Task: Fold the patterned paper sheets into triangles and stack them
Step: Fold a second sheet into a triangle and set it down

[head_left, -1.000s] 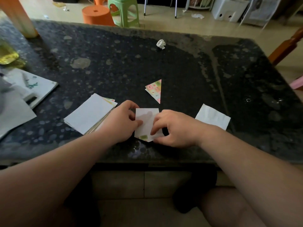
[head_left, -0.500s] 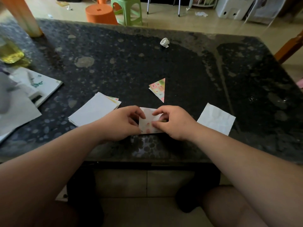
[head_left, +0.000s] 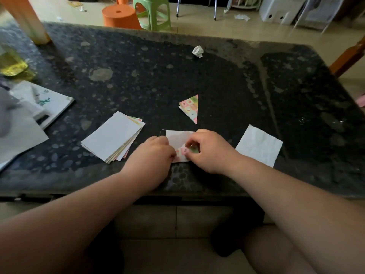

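Note:
A patterned paper sheet (head_left: 177, 139) lies white side up near the table's front edge, its near corner turned up so the pink and green pattern shows. My left hand (head_left: 152, 157) holds its left edge with curled fingers. My right hand (head_left: 207, 150) pinches the turned-up corner between thumb and fingers. A folded patterned triangle (head_left: 190, 107) lies on the dark table just beyond. A stack of unfolded sheets (head_left: 114, 136), white side up, lies to the left of my left hand.
A white napkin (head_left: 259, 145) lies right of my right hand. A crumpled paper ball (head_left: 198, 51) sits far back. Booklets and papers (head_left: 39, 103) and a yellow bottle (head_left: 11, 62) crowd the left edge of the dark stone table (head_left: 138, 76). Plastic stools (head_left: 136, 14) stand on the floor beyond.
My right hand has lifted the sheet's near corner and turned it up, exposing the pattern. My left hand stays on the left edge. The sheet has shifted slightly away from me.

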Action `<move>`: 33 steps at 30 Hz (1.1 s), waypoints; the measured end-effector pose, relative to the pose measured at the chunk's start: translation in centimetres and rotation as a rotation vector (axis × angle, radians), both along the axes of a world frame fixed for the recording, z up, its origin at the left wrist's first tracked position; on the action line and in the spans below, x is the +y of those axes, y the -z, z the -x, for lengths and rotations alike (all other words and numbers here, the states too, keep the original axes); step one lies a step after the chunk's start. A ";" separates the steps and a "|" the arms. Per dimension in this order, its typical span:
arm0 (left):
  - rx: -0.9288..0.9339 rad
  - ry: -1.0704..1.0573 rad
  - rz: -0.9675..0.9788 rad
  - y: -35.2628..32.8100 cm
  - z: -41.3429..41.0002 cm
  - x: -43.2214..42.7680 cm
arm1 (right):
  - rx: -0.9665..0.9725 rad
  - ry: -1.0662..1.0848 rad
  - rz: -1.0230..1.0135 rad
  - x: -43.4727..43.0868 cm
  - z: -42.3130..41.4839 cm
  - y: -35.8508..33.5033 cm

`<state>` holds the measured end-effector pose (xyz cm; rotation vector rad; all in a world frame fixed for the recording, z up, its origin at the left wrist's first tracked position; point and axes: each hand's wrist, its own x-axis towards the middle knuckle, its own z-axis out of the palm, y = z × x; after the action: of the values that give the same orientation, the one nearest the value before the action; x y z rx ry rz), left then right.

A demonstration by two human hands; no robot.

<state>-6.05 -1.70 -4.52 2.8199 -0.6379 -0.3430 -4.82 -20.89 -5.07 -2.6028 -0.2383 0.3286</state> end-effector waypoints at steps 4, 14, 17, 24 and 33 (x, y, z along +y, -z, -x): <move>-0.103 0.157 -0.215 -0.4 2.6 -1.1 | -0.041 -0.030 0.050 0.2 0.2 0.0; 0.097 0.196 -0.295 -0.9 4.9 -1.2 | 0.103 -0.283 0.434 0.7 1.1 -3.8; 0.113 0.189 -0.299 -0.6 5.0 -1.2 | 0.267 -0.400 0.712 1.2 3.0 -4.8; 0.111 0.111 -0.288 -0.7 4.8 -1.8 | 0.463 -0.323 0.795 1.7 4.4 -5.3; 0.167 0.090 -0.238 -1.0 4.1 -1.1 | -0.070 -0.075 0.327 0.5 -1.1 -4.1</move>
<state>-10.19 -2.81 -3.49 2.9464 -0.7318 -0.7066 -3.68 -20.35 -1.00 -2.9363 -0.3311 0.3258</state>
